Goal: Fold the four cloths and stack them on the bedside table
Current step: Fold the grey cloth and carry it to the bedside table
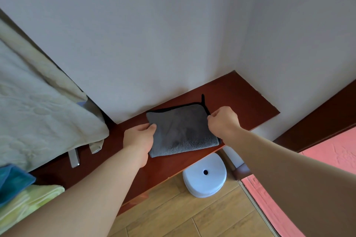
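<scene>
Left grip (137, 138) and right grip (223, 121), nearest, each pinch an edge of the grey cloth (183, 129) on the counter (240, 98), mid-frame; an uneven release could unfold it.

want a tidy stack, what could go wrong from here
The grey cloth lies with a corner near the front edge of the bedside table; a nudge could drop it toward the white stool. The left hand and right hand grip its sides; uneven release may loosen the fold.
</scene>
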`<state>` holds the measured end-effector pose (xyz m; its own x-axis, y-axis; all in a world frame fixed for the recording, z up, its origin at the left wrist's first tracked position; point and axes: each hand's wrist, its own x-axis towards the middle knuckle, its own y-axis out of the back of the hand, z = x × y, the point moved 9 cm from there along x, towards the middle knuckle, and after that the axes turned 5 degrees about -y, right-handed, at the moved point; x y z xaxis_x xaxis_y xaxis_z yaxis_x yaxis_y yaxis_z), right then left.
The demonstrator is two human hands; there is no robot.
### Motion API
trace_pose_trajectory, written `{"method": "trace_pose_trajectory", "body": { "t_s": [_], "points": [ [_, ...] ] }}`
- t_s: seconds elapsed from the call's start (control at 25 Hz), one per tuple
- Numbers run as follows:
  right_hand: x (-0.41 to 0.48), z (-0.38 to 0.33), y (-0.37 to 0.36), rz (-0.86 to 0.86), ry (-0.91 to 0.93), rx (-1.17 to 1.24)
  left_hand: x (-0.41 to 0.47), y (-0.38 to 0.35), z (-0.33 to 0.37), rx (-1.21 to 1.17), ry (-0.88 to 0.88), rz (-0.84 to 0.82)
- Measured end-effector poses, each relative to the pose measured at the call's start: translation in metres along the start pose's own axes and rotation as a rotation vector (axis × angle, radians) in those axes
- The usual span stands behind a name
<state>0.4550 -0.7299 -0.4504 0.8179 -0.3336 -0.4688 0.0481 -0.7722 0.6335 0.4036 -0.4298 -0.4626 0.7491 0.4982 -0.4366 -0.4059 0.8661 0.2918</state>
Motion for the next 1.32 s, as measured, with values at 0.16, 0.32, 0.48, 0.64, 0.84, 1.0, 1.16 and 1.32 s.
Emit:
{"method": "trace_pose_trajectory", "body": {
  "t_s": [0.16,0.32,0.48,0.64,0.84,1.0,1.16,1.32],
  "points": [
    [-0.003,-0.005,0.001,-0.003,0.019,-0.061,-0.004,0.001,0.002,0.125,-0.014,-0.011],
    [-0.005,-0.003,-0.002,-0.045,-0.001,0.021,-0.004,-0.010,-0.004,0.149,0.092,-0.170],
    [-0.013,0.008,-0.020,-0.192,-0.121,0.134,-0.009,-0.013,0.010,0.140,0.030,-0.225],
    [-0.024,-0.001,-0.013,-0.231,-0.094,0.260,-0.015,-0.012,0.016,0.037,0.020,-0.288],
    [-0.040,-0.014,0.012,-0.301,-0.051,0.481,-0.039,-0.007,0.044,-0.223,0.070,-0.363],
    [-0.065,-0.042,0.040,-0.372,-0.001,0.665,-0.067,0.010,0.070,-0.322,0.105,-0.415],
    [-0.098,-0.076,0.057,-0.459,0.070,0.771,-0.096,0.049,0.101,-0.362,0.036,-0.408],
    [-0.147,-0.120,0.055,-0.511,0.168,0.751,-0.123,0.109,0.121,-0.405,-0.040,-0.357]
  ]
}}
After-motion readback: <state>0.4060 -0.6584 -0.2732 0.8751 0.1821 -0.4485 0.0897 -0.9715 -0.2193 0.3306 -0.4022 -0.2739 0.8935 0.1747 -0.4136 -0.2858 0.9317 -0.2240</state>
